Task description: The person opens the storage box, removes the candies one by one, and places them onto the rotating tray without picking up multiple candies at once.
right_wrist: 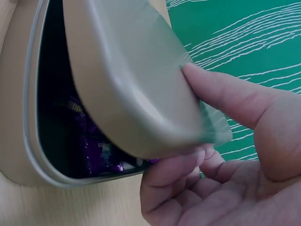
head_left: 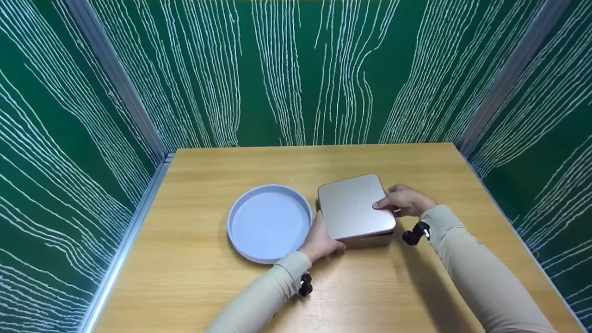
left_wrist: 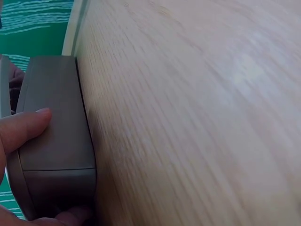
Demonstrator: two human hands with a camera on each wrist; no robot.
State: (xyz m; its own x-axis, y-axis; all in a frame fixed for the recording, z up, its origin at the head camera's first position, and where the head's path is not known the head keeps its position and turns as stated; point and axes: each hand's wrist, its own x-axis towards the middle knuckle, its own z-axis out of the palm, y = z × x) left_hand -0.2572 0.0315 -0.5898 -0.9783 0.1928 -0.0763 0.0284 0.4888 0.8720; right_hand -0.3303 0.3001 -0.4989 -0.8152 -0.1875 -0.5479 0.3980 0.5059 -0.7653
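Note:
A square metal tin (head_left: 367, 241) stands on the wooden table, its lid (head_left: 354, 206) raised on the right side. My left hand (head_left: 319, 240) grips the tin's near left corner, thumb on the front wall and fingers along the left side. With thumb on top and fingers beneath the rim, my right hand (head_left: 404, 201) pinches the lid's right edge. Through the gap in the right wrist view, shiny purple wrapped packets (right_wrist: 96, 153) show inside the dark tin; the lid hides the rest. A fingertip also shows low on the tin wall (left_wrist: 56, 132) in the left wrist view.
A round, pale lavender tray (head_left: 270, 224) with a low rim lies just left of the tin, close to my left hand. Green panels (head_left: 249, 69) with white wavy lines stand behind the table (head_left: 185, 286) and along both sides.

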